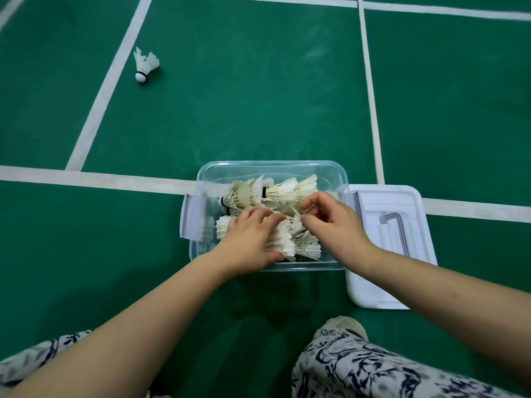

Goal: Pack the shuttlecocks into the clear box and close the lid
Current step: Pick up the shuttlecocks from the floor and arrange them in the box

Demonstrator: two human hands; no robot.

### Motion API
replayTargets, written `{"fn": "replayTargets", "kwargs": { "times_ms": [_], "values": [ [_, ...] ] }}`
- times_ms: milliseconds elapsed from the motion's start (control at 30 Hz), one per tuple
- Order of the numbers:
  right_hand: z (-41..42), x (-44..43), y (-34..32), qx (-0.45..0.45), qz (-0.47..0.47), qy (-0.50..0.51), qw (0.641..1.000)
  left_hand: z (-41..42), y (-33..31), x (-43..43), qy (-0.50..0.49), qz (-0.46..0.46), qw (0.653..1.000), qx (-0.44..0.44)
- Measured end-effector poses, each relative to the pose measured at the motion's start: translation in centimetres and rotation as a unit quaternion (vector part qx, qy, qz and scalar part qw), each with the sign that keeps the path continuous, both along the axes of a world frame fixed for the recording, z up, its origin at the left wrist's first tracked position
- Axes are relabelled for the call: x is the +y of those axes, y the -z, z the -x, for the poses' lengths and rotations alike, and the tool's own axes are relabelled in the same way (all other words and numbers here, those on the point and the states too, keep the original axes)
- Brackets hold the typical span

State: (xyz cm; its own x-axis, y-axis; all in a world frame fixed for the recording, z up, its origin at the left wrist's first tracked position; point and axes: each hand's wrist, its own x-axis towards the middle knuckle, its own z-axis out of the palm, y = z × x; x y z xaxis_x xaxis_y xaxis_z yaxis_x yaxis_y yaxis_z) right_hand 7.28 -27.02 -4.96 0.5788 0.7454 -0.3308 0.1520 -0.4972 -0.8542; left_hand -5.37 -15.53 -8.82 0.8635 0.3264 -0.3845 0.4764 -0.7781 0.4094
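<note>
A clear box (273, 165) with pale lilac side latches stands on the green floor, holding several white feather shuttlecocks (287, 189). My left hand (253, 239) lies flat on the shuttlecocks at the box's near left, fingers spread over the feathers. My right hand (330, 222) hovers over the box's right side with fingers curled, its fingertips touching the feathers in the middle. One lone shuttlecock (144, 65) lies on the floor far to the upper left. The white lid (388, 288) lies upside down on the floor just right of the box.
White court lines (100, 179) cross the green floor (244, 96) behind and beside the box. My patterned trouser knees (373, 366) and a pale shoe (344, 324) are at the bottom of the view, close to the box's near edge.
</note>
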Motion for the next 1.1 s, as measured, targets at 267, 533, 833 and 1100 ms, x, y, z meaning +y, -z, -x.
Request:
{"fn": "replayTargets", "kwargs": {
  "times_ms": [267, 533, 833, 1100],
  "values": [
    [-0.7, 0.1, 0.1, -0.023, -0.021, 0.006, 0.999, -0.4, -0.5, 0.7, 0.071, 0.051, 0.993, 0.083],
    [-3.5, 6.8, -1.1, -0.146, -0.073, -0.101, 0.982, -1.0, -2.7, 3.5, -0.003, -0.04, 0.988, -0.149],
    [-4.6, 18.7, -1.0, -0.168, -0.099, -0.121, 0.973, -5.0, -4.5, 13.4, -0.071, -0.098, 0.968, -0.22],
    [-7.4, 28.4, -7.2, -0.197, -0.053, -0.186, 0.961, -8.3, -12.2, 24.3, -0.128, -0.163, 0.975, -0.074]
  ]
}}
